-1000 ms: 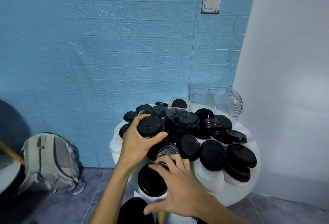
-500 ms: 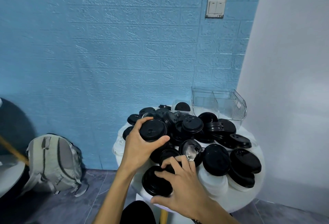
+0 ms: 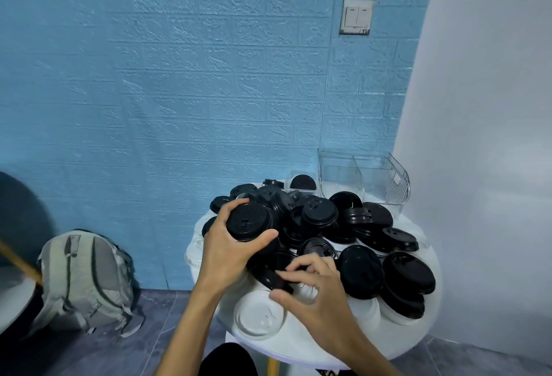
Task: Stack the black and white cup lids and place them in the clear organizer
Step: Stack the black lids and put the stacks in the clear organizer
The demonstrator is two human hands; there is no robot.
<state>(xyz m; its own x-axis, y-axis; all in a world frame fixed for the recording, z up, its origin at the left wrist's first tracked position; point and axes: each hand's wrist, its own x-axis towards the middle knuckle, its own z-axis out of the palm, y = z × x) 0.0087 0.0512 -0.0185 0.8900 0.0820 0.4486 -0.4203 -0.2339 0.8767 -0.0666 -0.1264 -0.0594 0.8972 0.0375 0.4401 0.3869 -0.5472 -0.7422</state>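
A heap of black cup lids (image 3: 328, 226) covers a small round white table (image 3: 424, 339). My left hand (image 3: 227, 250) grips a stack of black lids (image 3: 249, 221) at the heap's left side, fingers curled round its rim. My right hand (image 3: 313, 289) pinches the edge of a tilted black lid (image 3: 274, 268) just below that stack. White lids (image 3: 258, 314) lie on the table's near edge beneath it. The clear organizer (image 3: 367, 178) stands at the back right, its compartments showing no lids.
A small clear box with one black lid (image 3: 302, 182) sits left of the organizer. A grey backpack (image 3: 86, 280) leans on the blue wall at floor level to the left. A white wall (image 3: 493, 166) rises close on the right.
My right hand has lifted a black lid off the near edge and tilted it up toward the stack, uncovering a white lid beneath. My left hand keeps its grip on the stack.
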